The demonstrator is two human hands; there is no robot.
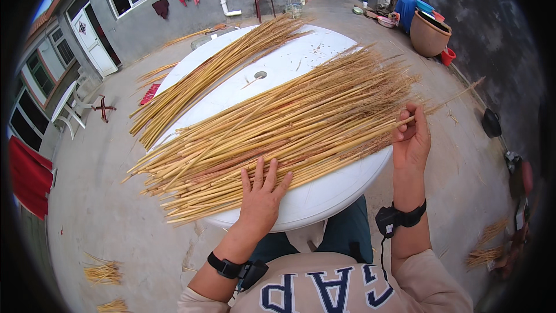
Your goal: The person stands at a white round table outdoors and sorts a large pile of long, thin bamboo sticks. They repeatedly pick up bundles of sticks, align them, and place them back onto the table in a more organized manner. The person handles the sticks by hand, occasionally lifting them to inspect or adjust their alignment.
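Note:
A broad spread of yellow reed stalks (pixel 255 133) with feathery brown tops lies across a white round table (pixel 310 207). My left hand (pixel 260 200) rests on the near edge of the spread, fingers apart and flat on the stalks. At the right, beyond the table's edge, my right hand (pixel 413 136) is closed, pinching a single thin reed stalk (pixel 443 104) near its tuft. That stalk's tip points out to the upper right; its lower part merges with the others. A second, narrower bundle of reeds (pixel 214 72) lies farther back on the table.
The table's centre hole (pixel 260 75) shows between the bundles. A red stool (pixel 263 4) stands by the far wall. A large clay pot (pixel 430 33) and a red bucket (pixel 447 56) sit at the back right. More cut stalks (pixel 103 271) lie on the concrete floor.

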